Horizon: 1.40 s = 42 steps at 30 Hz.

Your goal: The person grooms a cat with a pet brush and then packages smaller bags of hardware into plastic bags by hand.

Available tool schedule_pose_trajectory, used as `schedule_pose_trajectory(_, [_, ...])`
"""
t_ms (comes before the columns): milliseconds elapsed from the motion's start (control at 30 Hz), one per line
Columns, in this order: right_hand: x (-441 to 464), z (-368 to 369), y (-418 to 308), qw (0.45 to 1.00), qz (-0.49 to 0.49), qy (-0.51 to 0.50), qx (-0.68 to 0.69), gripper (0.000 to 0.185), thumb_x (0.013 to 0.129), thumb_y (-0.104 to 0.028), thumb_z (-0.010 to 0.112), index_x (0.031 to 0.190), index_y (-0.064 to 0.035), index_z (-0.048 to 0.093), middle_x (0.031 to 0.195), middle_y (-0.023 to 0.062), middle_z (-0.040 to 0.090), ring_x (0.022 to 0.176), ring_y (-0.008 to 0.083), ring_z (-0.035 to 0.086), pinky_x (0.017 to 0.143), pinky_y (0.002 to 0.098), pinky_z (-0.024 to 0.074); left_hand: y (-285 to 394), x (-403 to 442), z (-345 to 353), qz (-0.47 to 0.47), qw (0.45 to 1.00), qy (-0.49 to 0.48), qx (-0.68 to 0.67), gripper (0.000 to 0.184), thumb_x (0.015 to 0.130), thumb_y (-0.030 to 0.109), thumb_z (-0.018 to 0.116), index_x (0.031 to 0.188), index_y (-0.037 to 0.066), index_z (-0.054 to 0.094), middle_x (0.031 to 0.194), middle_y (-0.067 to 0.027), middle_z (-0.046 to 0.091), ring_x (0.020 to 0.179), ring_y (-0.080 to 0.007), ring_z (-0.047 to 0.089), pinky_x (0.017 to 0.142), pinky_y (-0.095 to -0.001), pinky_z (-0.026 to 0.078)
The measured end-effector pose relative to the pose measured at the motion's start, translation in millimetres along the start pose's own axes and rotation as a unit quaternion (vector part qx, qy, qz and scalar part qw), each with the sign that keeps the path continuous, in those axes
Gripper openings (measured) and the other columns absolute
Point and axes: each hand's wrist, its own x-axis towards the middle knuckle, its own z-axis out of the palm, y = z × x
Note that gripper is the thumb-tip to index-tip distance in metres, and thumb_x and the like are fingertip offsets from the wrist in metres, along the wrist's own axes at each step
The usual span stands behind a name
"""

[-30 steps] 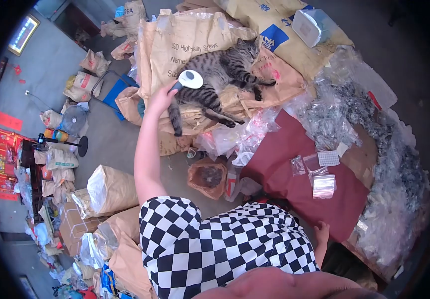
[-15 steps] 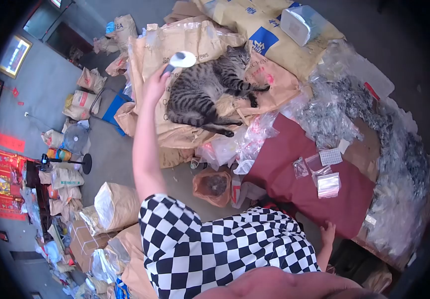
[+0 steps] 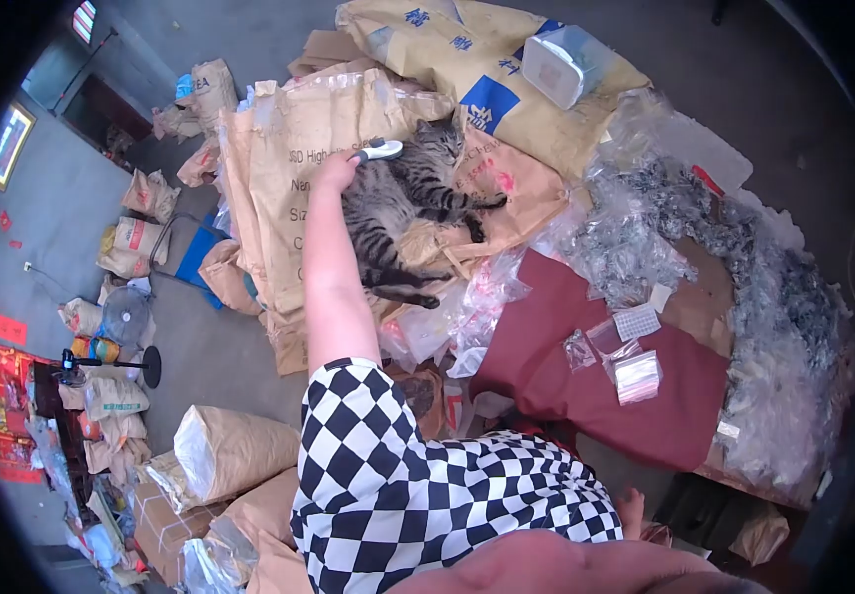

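A grey striped cat lies on its side on brown paper sacks, its legs stretched to the right. My left hand is closed round the grey handle of a brush with a white head. The brush is at the cat's upper back, near its shoulder; its underside is hidden. Low on the right, my right hand is partly hidden by the checkered shirt. Its visible fingers look loosely open, near the dark red cloth, and nothing shows in them.
Small clear packets lie on the cloth. Crumpled plastic bags spread along the right. A clear container rests on a yellowish sack. Filled sacks, a carton and a standing fan are at left.
My left hand lifted the brush off the cat, then brought it back down to the cat's upper back. The view has shifted, and less of my right hand shows.
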Motion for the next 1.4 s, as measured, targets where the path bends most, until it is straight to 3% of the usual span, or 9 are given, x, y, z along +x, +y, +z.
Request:
schedule_pose_trajectory(133, [-1,-4,-12,0.999,0.006,-0.033,0.006,0.041,0.075,-0.013,0.073,0.114,-0.0059,0.064,0.117,0.0201,0.058,0.111,0.0399,0.056,0.096,0.0449,0.0472,-50,14,-11,-0.016,1.0,-0.023,-0.007,0.037,0.098,0.035,0.051,0.13,0.022,0.061,0.125,-0.0119,0.065,0.119,-0.031,0.059,0.101,-0.0436,0.044])
schedule_pose_trajectory(167, [3,-7,-15,0.999,-0.003,-0.042,-0.004,0.041,0.075,-0.013,0.073,0.114,-0.0055,0.064,0.116,0.0202,0.058,0.111,0.04,0.057,0.095,0.045,0.0474,-83,30,2,0.044,0.998,0.033,-0.04,0.033,0.099,0.027,0.053,0.126,0.012,0.064,0.094,-0.0093,0.071,0.077,-0.0215,0.065,0.075,-0.0368,0.05])
schedule_pose_trajectory(500, [69,-21,-36,0.995,-0.077,-0.055,0.003,0.044,0.076,-0.013,0.07,0.117,-0.0025,0.061,0.122,0.0216,0.055,0.116,0.0387,0.054,0.1,0.0432,0.0447,-113,-71,-77,-0.152,0.982,-0.111,-0.032,0.034,0.101,0.039,0.045,0.119,0.02,0.065,0.067,0.0024,0.055,0.053,-0.009,0.052,0.043,-0.0267,0.04])
schedule_pose_trajectory(667, [95,-19,-40,0.989,-0.133,-0.056,0.002,0.038,0.075,-0.011,0.071,0.112,-0.0047,0.064,0.117,0.0201,0.059,0.112,0.038,0.057,0.097,0.0437,0.0466,-143,-111,-79,-0.142,0.982,-0.104,-0.064,0.035,0.1,0.04,0.046,0.127,0.025,0.063,0.068,-0.0006,0.055,0.056,-0.0112,0.051,0.047,-0.0294,0.043])
schedule_pose_trajectory(767, [112,-16,-39,0.99,-0.11,-0.084,0.01,0.033,0.075,-0.01,0.07,0.108,-0.0042,0.066,0.11,0.0194,0.063,0.108,0.0366,0.059,0.094,0.0431,0.0483,-151,-142,-77,-0.101,0.991,-0.047,-0.076,0.031,0.1,0.031,0.052,0.111,0.009,0.07,0.064,0.0021,0.055,0.057,-0.0103,0.052,0.052,-0.0282,0.043])
schedule_pose_trajectory(1000, [112,-15,-36,0.988,-0.095,-0.109,0.061,0.029,0.077,-0.013,0.069,0.105,-0.0025,0.068,0.102,0.0201,0.067,0.097,0.0355,0.066,0.088,0.0426,0.0519,-179,-171,-75,-0.006,0.994,0.067,-0.087,0.031,0.1,0.028,0.054,0.115,0.006,0.068,0.069,0.0002,0.057,0.062,-0.01,0.054,0.057,-0.0285,0.044])
schedule_pose_trajectory(1100, [121,1,-17,0.988,-0.122,-0.085,0.039,0.031,0.078,-0.014,0.069,0.107,-0.002,0.068,0.103,0.0199,0.067,0.097,0.0353,0.066,0.088,0.0432,0.0517,-158,-147,-87,-0.045,0.979,0.191,-0.053,0.037,0.096,0.034,0.06,0.119,0.006,0.066,0.07,0.0003,0.058,0.061,-0.0117,0.053,0.057,-0.0308,0.044])
schedule_pose_trajectory(1200, [104,-17,-39,0.987,-0.108,-0.112,0.03,0.035,0.077,-0.015,0.069,0.11,-0.0035,0.067,0.107,0.0216,0.064,0.101,0.0381,0.063,0.091,0.0448,0.05,-130,-105,-81,-0.013,0.963,0.196,-0.187,0.044,0.09,0.04,0.066,0.12,0.007,0.065,0.073,-0.0017,0.061,0.062,-0.0141,0.057,0.059,-0.0325,0.046])
schedule_pose_trajectory(1400, [58,-15,-18,0.991,-0.112,-0.052,-0.046,0.04,0.078,-0.016,0.066,0.116,-0.0032,0.064,0.109,0.0263,0.06,0.103,0.0448,0.057,0.092,0.047,0.0476,-31,-22,-49,-0.024,0.988,0.145,-0.058,0.044,0.082,0.044,0.073,0.115,0.016,0.07,0.104,-0.0093,0.072,0.093,-0.0246,0.068,0.084,-0.0385,0.051])
